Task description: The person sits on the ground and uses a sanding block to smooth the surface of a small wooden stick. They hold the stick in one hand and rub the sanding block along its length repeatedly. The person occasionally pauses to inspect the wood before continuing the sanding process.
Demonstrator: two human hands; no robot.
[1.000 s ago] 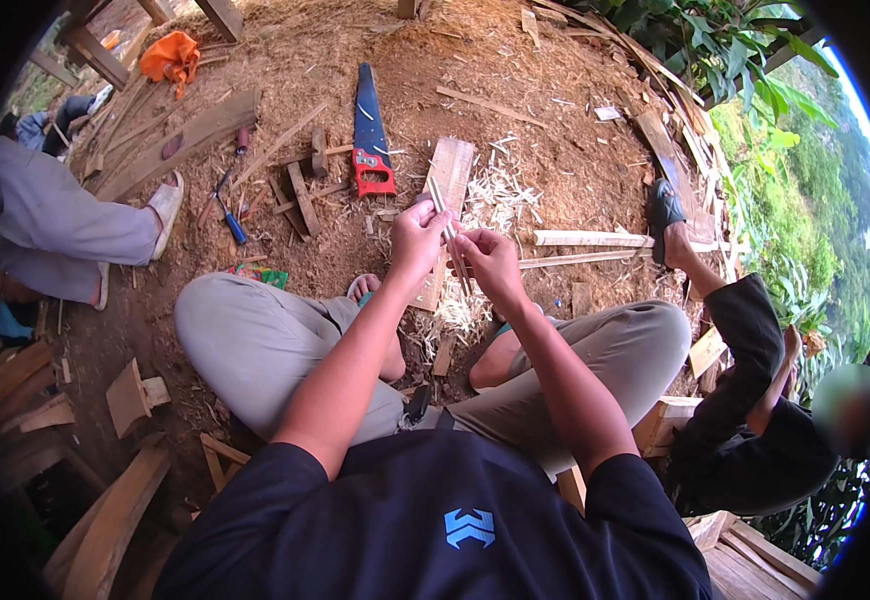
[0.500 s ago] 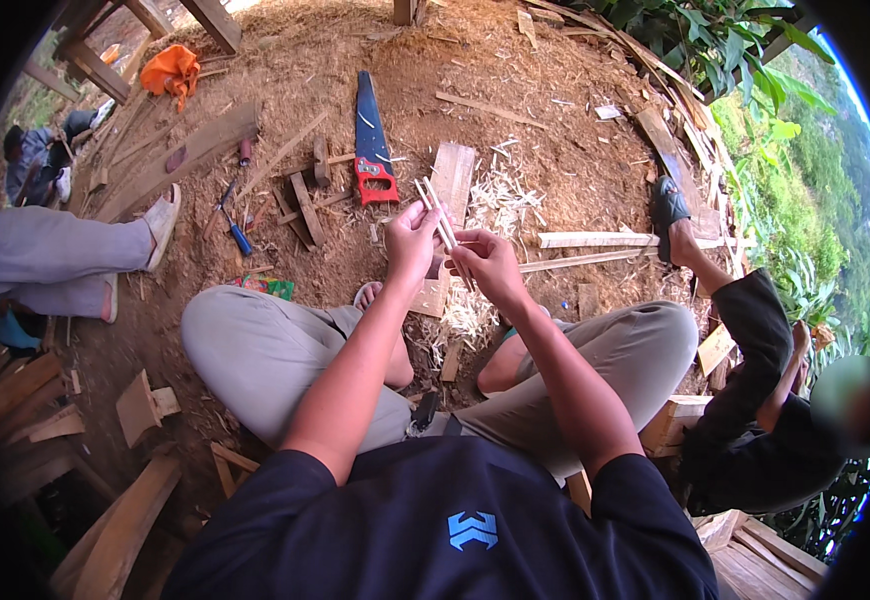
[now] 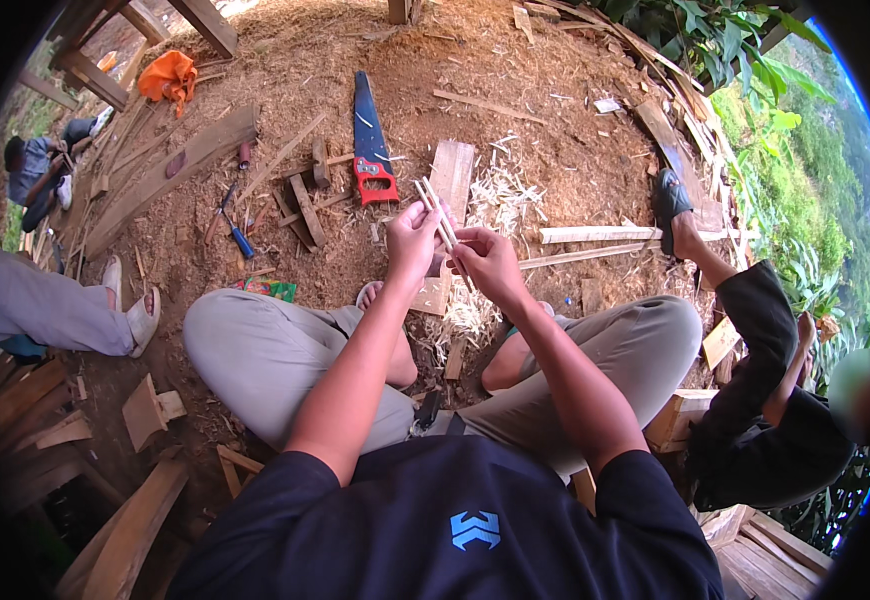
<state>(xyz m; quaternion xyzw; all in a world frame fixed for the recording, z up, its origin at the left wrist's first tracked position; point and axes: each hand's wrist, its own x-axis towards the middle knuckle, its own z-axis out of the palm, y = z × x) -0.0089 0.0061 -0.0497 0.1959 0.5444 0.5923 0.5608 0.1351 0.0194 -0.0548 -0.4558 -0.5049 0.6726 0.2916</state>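
Note:
Two thin pale wooden sticks lie side by side, slanting between my hands above my lap. The fingers of my left hand are closed on their upper part. My right hand pinches the same sticks lower down, and their lower ends show below its fingers. Behind the hands a flat wooden board lies on the ground, partly covered by them. Curly wood shavings are heaped beside it. Just beyond my left hand rests a handsaw with a dark blade and red handle.
At the left are a blue-handled screwdriver, wood blocks, a long plank and an orange cloth. A person's light trousers show there too. Another person in dark clothes sits at the right, near long strips.
My hands and the sticks have barely moved. At the left, the light-trousered person's feet have shifted nearer to me, and the crouching person farther back has changed posture.

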